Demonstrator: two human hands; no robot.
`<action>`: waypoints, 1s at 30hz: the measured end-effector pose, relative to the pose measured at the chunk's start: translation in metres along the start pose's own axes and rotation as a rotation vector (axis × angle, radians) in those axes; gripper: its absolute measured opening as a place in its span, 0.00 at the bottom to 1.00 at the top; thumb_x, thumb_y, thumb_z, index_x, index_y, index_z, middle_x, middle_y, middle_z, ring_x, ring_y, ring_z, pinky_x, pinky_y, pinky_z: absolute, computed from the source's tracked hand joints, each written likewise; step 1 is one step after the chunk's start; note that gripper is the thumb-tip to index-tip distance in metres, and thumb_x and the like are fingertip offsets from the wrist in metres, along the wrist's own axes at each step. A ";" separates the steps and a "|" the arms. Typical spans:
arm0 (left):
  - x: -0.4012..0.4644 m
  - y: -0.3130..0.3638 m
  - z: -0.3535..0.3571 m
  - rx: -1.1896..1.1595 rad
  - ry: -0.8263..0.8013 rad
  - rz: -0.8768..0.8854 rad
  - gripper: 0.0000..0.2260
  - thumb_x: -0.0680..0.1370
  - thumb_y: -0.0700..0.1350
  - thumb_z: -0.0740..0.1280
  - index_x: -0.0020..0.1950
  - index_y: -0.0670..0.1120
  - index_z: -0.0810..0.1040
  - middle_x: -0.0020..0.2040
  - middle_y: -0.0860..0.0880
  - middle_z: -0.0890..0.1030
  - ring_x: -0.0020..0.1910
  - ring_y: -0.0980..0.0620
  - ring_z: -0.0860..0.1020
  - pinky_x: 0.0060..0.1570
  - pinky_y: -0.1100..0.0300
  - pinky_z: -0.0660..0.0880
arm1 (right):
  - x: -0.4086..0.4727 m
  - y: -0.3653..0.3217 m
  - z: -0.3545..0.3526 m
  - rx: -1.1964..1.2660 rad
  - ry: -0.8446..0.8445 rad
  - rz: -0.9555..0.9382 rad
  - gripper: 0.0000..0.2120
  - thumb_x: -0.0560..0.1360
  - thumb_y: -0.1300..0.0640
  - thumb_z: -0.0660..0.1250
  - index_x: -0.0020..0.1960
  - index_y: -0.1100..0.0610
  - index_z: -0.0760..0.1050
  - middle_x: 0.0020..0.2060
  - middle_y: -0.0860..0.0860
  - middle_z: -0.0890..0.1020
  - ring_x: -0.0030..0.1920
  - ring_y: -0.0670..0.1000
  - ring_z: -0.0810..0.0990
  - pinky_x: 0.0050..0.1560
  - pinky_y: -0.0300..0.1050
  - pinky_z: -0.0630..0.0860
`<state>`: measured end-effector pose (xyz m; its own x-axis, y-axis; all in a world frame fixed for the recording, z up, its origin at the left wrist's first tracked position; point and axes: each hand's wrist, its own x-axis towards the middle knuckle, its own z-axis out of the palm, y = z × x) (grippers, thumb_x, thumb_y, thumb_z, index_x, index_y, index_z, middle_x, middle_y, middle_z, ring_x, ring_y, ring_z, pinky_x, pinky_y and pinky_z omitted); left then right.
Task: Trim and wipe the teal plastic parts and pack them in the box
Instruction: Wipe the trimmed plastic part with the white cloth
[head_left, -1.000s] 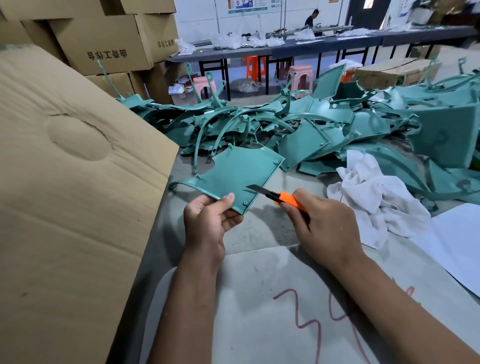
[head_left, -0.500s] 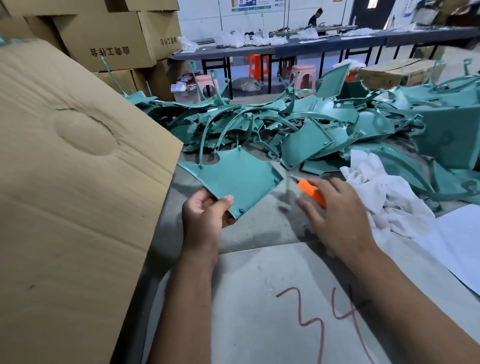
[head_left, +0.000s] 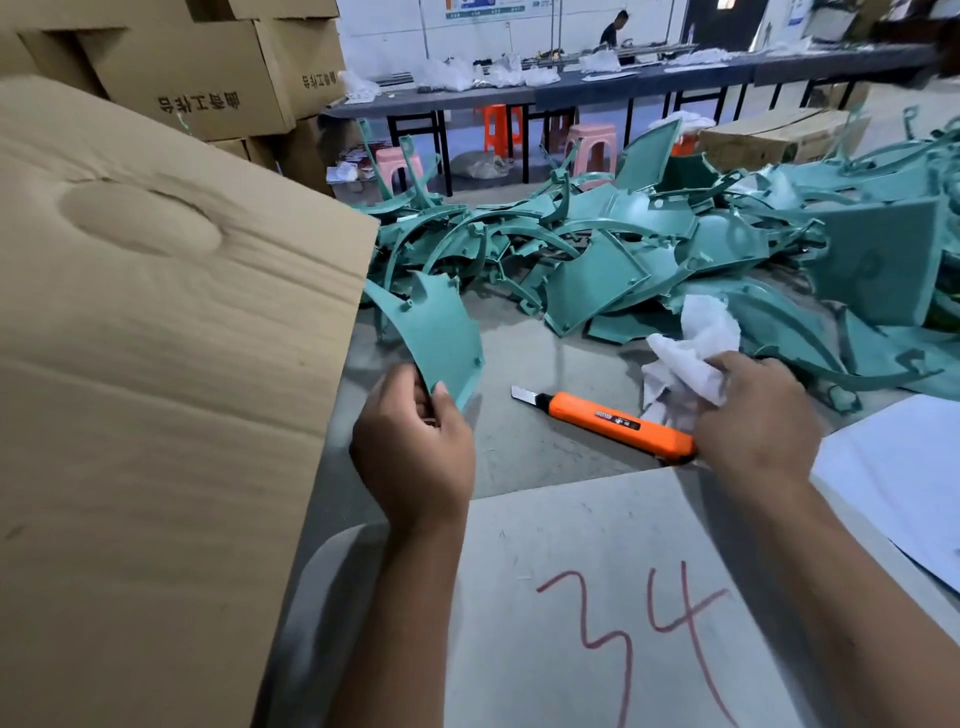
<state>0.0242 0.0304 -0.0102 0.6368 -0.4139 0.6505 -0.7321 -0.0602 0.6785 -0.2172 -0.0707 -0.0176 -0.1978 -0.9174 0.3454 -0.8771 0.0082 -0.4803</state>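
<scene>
Teal part being pinched by left hand; white cloth being gripped by right hand. Risk: knife w/ blade exposed being brushed on surface.

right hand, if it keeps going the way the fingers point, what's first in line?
The right hand already grips the white rag; straight past it lies the pile of teal parts, probably the nearest flat panel, though depth is unclear.
</scene>
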 end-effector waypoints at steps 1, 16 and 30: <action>-0.001 0.001 0.001 -0.015 -0.009 -0.005 0.06 0.75 0.40 0.71 0.40 0.45 0.75 0.34 0.50 0.81 0.33 0.47 0.80 0.35 0.50 0.77 | -0.001 0.000 -0.001 0.086 0.062 -0.021 0.23 0.69 0.69 0.68 0.62 0.55 0.81 0.47 0.57 0.75 0.44 0.60 0.72 0.42 0.47 0.65; -0.027 0.039 0.035 -0.953 -0.349 -0.746 0.12 0.70 0.30 0.77 0.47 0.44 0.83 0.45 0.47 0.88 0.44 0.50 0.87 0.42 0.57 0.82 | -0.054 -0.058 -0.001 1.600 -0.695 0.196 0.05 0.80 0.60 0.69 0.53 0.57 0.84 0.49 0.61 0.87 0.46 0.60 0.87 0.41 0.52 0.82; -0.020 0.031 0.032 -0.861 -0.744 -0.507 0.15 0.77 0.28 0.69 0.56 0.46 0.81 0.49 0.49 0.87 0.47 0.50 0.86 0.40 0.57 0.82 | -0.038 -0.041 0.013 1.295 -0.256 0.094 0.05 0.79 0.58 0.73 0.45 0.58 0.84 0.36 0.66 0.84 0.33 0.62 0.82 0.34 0.57 0.78</action>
<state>-0.0190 0.0078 -0.0125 0.3040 -0.9485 0.0892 0.1315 0.1345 0.9822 -0.1678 -0.0411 -0.0215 -0.0218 -0.9841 0.1762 0.2128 -0.1767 -0.9610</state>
